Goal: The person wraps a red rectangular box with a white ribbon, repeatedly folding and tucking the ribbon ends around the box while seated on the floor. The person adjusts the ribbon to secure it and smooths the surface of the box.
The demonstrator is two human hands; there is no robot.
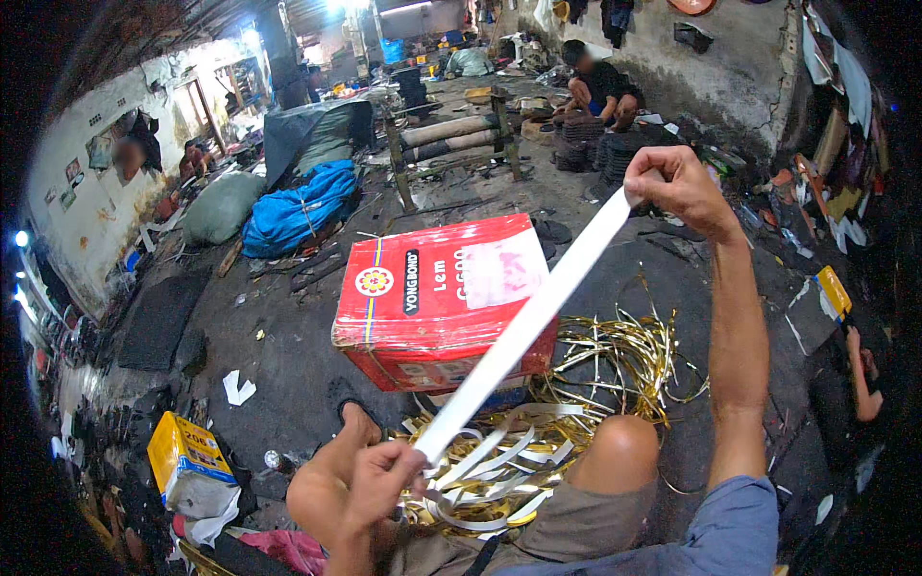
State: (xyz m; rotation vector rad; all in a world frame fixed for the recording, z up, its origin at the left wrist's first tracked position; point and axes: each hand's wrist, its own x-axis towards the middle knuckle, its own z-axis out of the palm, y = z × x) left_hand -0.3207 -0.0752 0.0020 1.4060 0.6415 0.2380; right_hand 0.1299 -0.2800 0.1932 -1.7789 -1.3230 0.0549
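Head view: from here I see the right hand (680,192) up high, pinching a long white strip (528,331), and the left hand (380,483) pinching it down low. The strip slants straight in front of a big red box (403,331). Shiny gold strips (622,360) lie in a messy heap beside the box.

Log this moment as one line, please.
left hand: pinches white strip, lower; right hand: pinches strip, upper; strip: straight, slanting; red box: behind strip; gold strands: heaped beside box
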